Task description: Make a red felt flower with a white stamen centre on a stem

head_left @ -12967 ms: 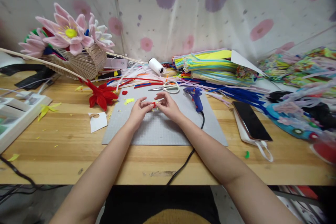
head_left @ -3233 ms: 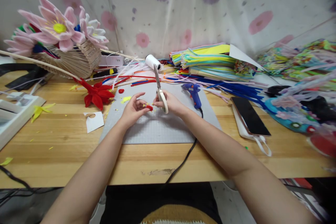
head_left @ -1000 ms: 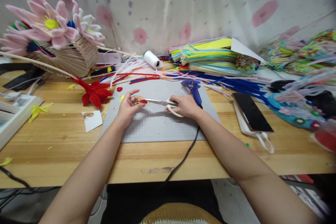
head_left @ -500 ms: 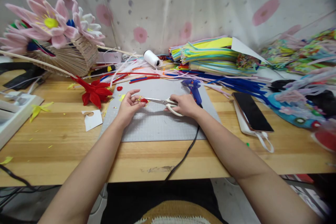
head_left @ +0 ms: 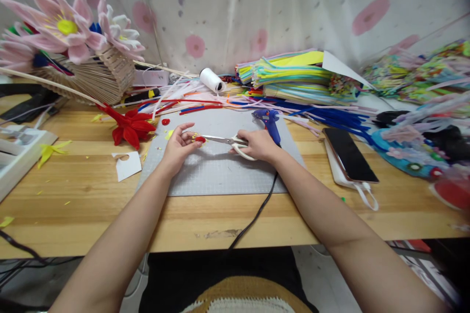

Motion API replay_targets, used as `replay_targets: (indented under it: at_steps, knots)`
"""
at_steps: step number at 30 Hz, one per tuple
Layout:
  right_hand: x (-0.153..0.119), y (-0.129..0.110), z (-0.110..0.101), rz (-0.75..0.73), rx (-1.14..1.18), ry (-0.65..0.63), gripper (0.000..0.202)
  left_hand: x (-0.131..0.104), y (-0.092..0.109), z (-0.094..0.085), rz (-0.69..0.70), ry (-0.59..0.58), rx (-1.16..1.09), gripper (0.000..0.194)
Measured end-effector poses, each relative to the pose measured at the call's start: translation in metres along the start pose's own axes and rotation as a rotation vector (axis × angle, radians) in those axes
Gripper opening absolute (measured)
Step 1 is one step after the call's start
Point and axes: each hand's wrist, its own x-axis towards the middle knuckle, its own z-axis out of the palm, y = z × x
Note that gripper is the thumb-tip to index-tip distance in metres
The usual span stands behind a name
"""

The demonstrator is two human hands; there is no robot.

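Observation:
My left hand (head_left: 178,149) pinches a small red piece (head_left: 199,139) with thin yellow strands over the grey cutting mat (head_left: 220,173). My right hand (head_left: 259,145) is closed on white-handled scissors (head_left: 239,148), whose blades point left and reach the yellow strands. Whether the blades touch the strands is too small to tell. Behind my right hand lies a blue glue gun (head_left: 270,124). Another small red piece (head_left: 165,122) rests near the mat's upper left corner.
A red flower (head_left: 132,128) and a white card (head_left: 127,166) lie left of the mat. Behind it are a thread spool (head_left: 210,79) and bundled coloured stems (head_left: 293,76). A phone (head_left: 348,155) lies on the right; a black cable (head_left: 257,215) crosses the front edge.
The whole view has shifted slightly. Both hands keep nearly the same pose, with the scissor blades still at the yellow strands.

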Motion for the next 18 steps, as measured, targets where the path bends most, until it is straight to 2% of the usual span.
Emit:
replay_targets:
  at_steps: [18]
  knots:
    - [0.0013, 0.0017, 0.0004, -0.019, -0.042, -0.004, 0.048, -0.0004, 0.0000, -0.0001, -0.006, -0.008, 0.013, 0.058]
